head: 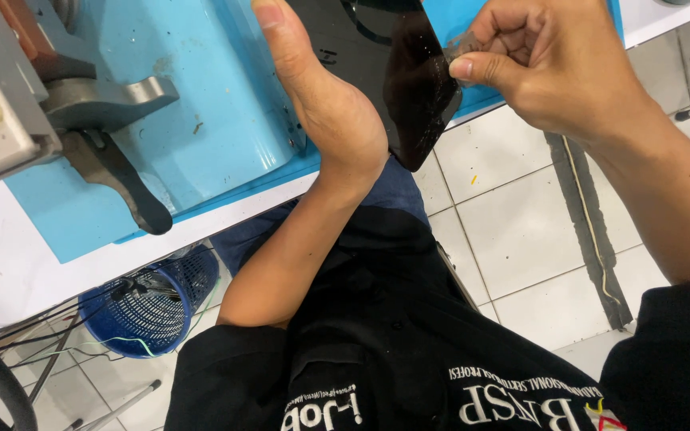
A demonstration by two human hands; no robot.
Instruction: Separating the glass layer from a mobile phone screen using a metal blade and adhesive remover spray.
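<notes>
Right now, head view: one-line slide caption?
Left hand steadies a glossy black sheet while right hand pinches its edge above a blue mat.

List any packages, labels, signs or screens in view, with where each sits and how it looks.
Glossy black panel: flat and dark with a curved lower edge, possibly a screen, above the table edge, braced by the left hand, with the right hand pinching a small greyish tab at its edge.
White lettering: printed across the person's black shirt, bottom of view.
No packages or signs.
</notes>
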